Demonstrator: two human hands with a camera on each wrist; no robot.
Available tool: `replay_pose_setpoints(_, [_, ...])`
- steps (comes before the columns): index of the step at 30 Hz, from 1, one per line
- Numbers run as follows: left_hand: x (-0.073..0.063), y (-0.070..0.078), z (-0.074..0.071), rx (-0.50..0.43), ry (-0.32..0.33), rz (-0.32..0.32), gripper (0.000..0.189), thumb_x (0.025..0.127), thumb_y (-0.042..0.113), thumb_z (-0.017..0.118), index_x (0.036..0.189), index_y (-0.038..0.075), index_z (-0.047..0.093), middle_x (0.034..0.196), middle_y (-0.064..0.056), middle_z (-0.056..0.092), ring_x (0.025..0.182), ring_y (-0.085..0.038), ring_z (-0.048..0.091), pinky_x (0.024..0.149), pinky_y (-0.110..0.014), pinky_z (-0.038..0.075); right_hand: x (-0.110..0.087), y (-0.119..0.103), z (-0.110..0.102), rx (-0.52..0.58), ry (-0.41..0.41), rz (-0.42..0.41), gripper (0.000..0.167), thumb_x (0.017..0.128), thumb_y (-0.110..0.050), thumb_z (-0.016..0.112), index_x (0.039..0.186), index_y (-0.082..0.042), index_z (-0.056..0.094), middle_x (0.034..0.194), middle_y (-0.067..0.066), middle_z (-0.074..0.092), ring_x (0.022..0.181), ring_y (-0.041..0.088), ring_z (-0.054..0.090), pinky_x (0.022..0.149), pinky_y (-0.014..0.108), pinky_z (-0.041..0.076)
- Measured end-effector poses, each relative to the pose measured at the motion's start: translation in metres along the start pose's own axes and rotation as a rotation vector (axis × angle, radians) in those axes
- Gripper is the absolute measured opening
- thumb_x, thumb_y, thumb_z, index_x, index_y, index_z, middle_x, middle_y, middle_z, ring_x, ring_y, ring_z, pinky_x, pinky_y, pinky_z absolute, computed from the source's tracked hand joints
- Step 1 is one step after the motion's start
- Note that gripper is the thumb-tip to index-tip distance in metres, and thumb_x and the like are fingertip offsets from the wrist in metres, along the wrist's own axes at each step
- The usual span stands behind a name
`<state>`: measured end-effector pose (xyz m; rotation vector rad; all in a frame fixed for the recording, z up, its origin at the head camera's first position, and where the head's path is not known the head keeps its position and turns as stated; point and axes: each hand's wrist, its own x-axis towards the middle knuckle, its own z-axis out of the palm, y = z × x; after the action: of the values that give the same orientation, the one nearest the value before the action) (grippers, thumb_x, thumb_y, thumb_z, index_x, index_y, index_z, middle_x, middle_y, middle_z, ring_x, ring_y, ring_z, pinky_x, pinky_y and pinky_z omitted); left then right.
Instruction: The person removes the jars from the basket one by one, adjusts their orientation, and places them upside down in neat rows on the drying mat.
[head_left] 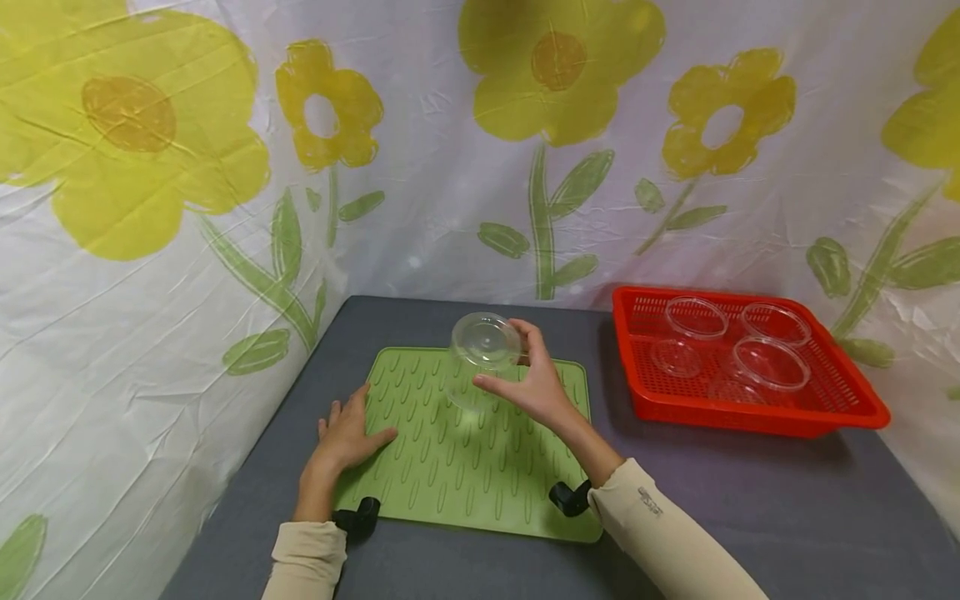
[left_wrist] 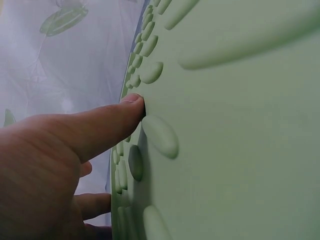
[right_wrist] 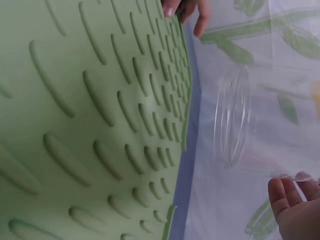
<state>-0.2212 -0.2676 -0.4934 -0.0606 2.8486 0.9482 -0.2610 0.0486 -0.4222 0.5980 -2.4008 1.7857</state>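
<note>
Grey table (head_left: 480, 567) | left grip (head_left: 347, 437) spread at mat (head_left: 465, 458) edge | right grip (head_left: 537, 380) pinching raised jar (head_left: 483, 343)

This is a curtained-off work spot; whether it belongs to a home, a lab or a workshop cannot be told. Creased, flower-printed white sheeting (head_left: 420, 233) hangs behind and to both sides of a plain grey desk (head_left: 480, 571), closing it in. The ridged green mat (head_left: 438, 454) and red plastic basket (head_left: 720, 417) on it look like kitchenware.
</note>
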Motion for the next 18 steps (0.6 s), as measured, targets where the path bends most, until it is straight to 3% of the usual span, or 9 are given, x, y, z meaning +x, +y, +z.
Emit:
replay_pose_setpoints(10, [0.002,0.001,-0.001,0.010,0.002,0.017,0.096,0.097,0.036,0.069,0.163,0.002,0.008,0.165,-0.031,0.016,0.150,-0.062,-0.004,0.114,-0.080,-0.002,0.014,-0.001,0.016,-0.061,-0.039,0.017,0.098,0.080,-0.030,0.088,0.158,-0.023,0.030,0.155,0.009,0.037,0.134,0.028,0.045,0.109,0.052,0.044])
replay_pose_setpoints(18, [0.002,0.000,-0.001,0.006,-0.012,0.004,0.096,0.097,0.035,0.070,0.163,0.002,0.007,0.166,-0.031,0.014,0.150,-0.062,-0.004,0.114,-0.080,-0.002,0.026,0.005,0.032,-0.104,-0.044,0.058,0.101,0.080,-0.033,0.088,0.160,-0.021,0.029,0.151,0.011,0.040,0.132,0.028,0.046,0.108,0.047,0.047])
